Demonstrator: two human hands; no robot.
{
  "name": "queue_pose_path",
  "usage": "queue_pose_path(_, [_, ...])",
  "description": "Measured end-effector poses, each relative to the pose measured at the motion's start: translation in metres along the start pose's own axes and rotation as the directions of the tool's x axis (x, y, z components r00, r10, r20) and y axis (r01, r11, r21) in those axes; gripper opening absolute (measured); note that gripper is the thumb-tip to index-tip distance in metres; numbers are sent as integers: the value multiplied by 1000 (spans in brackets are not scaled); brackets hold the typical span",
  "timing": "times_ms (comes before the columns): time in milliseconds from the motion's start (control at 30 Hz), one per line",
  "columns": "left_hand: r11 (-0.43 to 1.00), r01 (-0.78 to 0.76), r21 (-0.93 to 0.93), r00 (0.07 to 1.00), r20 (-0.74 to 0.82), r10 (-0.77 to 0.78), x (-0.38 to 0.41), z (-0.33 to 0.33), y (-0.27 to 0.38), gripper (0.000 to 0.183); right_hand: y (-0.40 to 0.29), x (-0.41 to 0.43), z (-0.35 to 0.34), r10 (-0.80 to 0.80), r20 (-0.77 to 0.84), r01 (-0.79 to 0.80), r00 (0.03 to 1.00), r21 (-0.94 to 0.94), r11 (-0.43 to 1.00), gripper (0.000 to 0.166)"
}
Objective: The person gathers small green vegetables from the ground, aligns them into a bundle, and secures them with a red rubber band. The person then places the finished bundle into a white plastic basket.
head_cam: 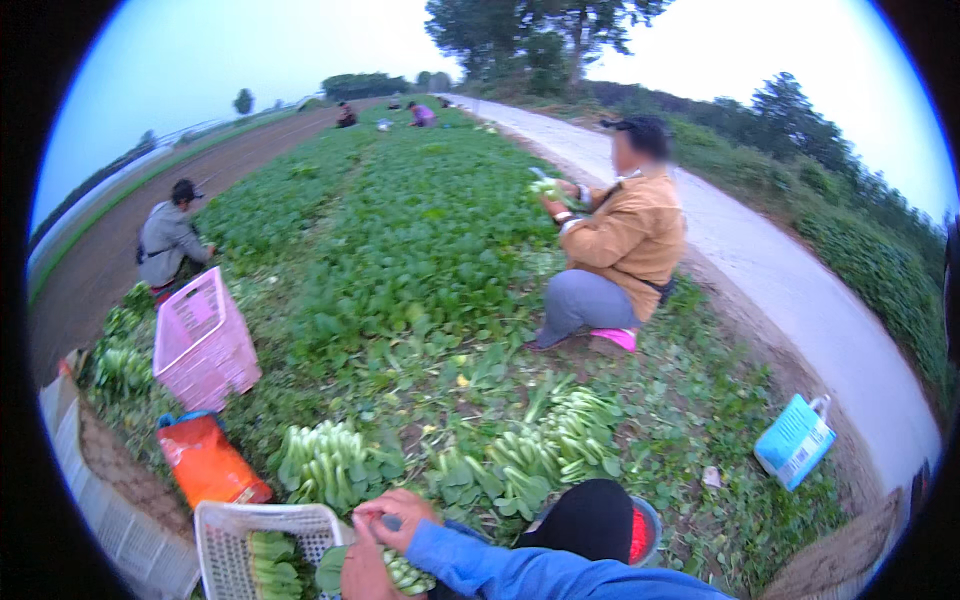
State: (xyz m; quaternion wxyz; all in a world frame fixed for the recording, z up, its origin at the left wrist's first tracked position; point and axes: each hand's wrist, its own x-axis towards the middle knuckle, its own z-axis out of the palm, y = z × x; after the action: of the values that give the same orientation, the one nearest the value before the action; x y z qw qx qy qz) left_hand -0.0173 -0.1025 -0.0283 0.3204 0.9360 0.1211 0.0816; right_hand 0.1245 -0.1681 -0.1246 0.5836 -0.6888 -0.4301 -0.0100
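Note:
Low in front of me, my left hand [366, 568] is around a bunch of bok choy [406, 574], its leaves toward the crate and its pale stems to the right. Just above, my right hand [405, 514] is closed on a small grey object [391, 522], perhaps a knife handle; most of it is hidden by the fingers. The fingers of both hands meet. Beside them on the left stands a white plastic crate [262, 510] with more bok choy [274, 564] inside. Past the hands lie a pile of bok choy [326, 459] and a wider pile [559, 439].
My bent knee [585, 517] is beside a bucket [654, 517] with something red in it. An orange bag [210, 461] and a pink crate [202, 337] are at left. A co-worker in tan [630, 225] squats ahead; another in grey [171, 236] works left. A blue bag [795, 442] lies right.

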Motion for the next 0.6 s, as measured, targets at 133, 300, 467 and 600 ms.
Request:
queue_pose_path(133, [987,-128,96,991,-37,132,8,-6,22,118,-26,15,-11,358,69,-289,931,738,610,14])
queue_pose_path(300, [507,72,-859,944,-105,-313,20,21,37,91,-124,18,-66,198,144,-244,970,549,799,10])
queue_pose_path(467, [919,231,-320,971,138,-196,21,12,-7,110,-68,-22,-67,255,65,-262,965,147,954,15])
queue_pose_path(600, [944,-322,79,944,-50,326,6,14,-27,134,40,1,-20,47,259,-106,965,220,970,36])
